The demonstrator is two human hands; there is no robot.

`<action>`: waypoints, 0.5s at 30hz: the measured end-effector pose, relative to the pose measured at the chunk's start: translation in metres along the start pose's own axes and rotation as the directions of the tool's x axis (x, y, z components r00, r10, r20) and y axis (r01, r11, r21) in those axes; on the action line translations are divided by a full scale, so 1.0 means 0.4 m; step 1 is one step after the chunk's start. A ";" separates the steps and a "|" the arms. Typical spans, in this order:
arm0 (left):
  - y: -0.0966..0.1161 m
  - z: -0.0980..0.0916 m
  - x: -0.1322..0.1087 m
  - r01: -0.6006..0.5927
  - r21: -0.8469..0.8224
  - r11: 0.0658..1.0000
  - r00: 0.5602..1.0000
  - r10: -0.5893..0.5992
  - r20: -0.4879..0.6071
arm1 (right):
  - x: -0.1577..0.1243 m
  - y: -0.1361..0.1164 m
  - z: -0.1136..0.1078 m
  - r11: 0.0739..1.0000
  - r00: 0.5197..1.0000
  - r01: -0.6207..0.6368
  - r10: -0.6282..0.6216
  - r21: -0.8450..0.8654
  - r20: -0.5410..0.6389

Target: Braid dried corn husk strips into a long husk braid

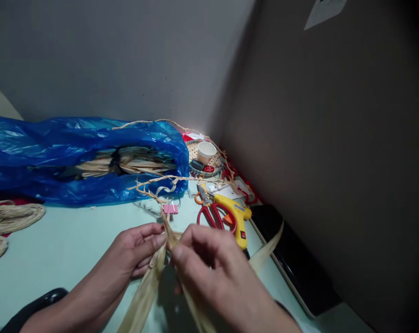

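Note:
Pale, dry fibre strips [145, 289], like corn husk or straw, run down from a pink binder clip [170, 209] toward me. My left hand [140, 249] is closed, pinching the strips just below the clip. On the other side, my right hand [209, 263] pinches a strip between thumb and forefinger. One loose strip end [268, 249] sticks out to the right behind it. A thin twisted cord [174, 177] stretches beyond the clip and curves round at the back. Just past my right hand lie red-handled scissors [214, 217].
A blue plastic bag [57, 138] holding dried strips lies along the wall. A yellow glue gun [239, 217] rests beside the scissors, near a black flat object [295, 263]. A woven tray [218, 162] carries a white cup [206, 151]. Braided fibre pieces [15, 217] lie left.

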State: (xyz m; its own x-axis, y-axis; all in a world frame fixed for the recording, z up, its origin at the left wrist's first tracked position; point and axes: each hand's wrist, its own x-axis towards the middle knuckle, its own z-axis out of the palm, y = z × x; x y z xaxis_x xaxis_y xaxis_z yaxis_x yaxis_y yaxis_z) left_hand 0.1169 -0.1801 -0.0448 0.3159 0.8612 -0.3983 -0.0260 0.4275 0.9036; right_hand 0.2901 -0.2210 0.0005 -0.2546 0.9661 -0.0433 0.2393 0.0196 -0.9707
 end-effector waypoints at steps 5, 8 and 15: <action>-0.002 -0.004 0.001 0.033 -0.106 0.994 0.998 -0.038 -0.040 | 0.003 0.063 0.044 0.923 0.993 -0.113 0.099 -0.368 -0.058; -0.005 -0.005 0.004 0.041 -0.117 0.992 0.997 -0.048 -0.062 | 0.007 0.068 0.048 0.870 0.989 -0.146 0.110 -0.471 -0.104; -0.008 -0.006 0.009 0.047 -0.081 0.996 0.996 -0.053 -0.070 | 0.023 0.076 0.047 0.840 0.987 -0.153 0.106 -0.520 -0.120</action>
State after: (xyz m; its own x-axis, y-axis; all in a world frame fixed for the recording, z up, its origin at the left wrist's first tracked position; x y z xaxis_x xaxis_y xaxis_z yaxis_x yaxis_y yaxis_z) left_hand 0.1158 -0.1776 -0.0495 0.2500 0.8545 -0.4554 -0.0877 0.4884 0.8682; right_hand 0.2774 -0.2162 -0.0340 -0.1136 0.9866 -0.1173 0.7277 0.0023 -0.6859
